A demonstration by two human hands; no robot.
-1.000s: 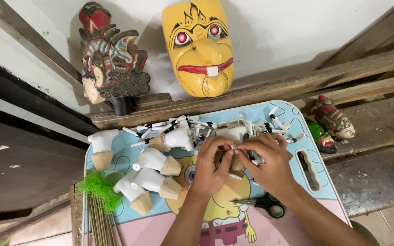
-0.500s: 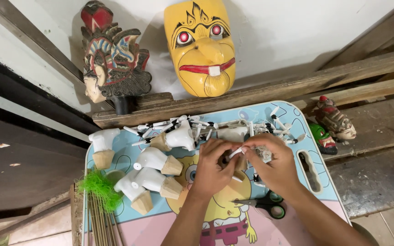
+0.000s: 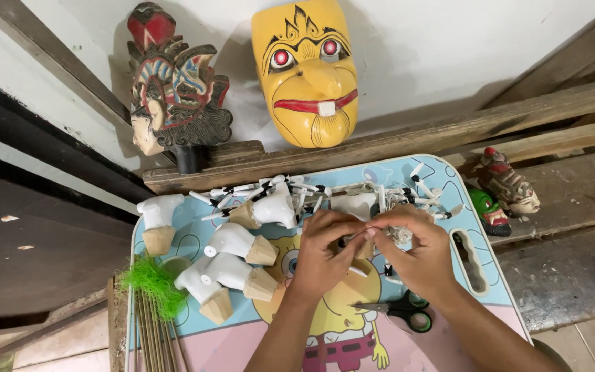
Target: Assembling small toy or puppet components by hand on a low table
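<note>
Fibre of bright green (image 3: 147, 284) is seen at the far left of the cartoon-printed tabletop (image 3: 194, 238), above a bundle of thin sticks (image 3: 151, 331). Right of it, white puppet torsos with bare wooden bases (image 3: 239, 242) are scattered, and a row of small white puppet arms with black bands (image 3: 297, 189) is laid along the far edge of the tabletop.

Near the middle of the tabletop, the left hand (image 3: 324, 256) and the right hand (image 3: 421, 255) are pressed close together, fingertips meeting; a small white piece (image 3: 368, 234) is pinched between them, just above another torso (image 3: 359, 205) that is partly hidden. What exactly the piece is cannot be told.

Scissors with black and green handles (image 3: 402, 310) are lying just below the right hand. If the pinch is loosened, the small piece could be dropped among the similar arm pieces and lost. A wrist lowered carelessly could be caught on the scissors, and the loose torsos could be knocked off the left edge of the tabletop.

Beyond the tabletop, a carved painted puppet head (image 3: 173, 89) and a yellow mask (image 3: 308, 69) are propped against the wall, and two small painted heads (image 3: 507, 189) lie to its right.
</note>
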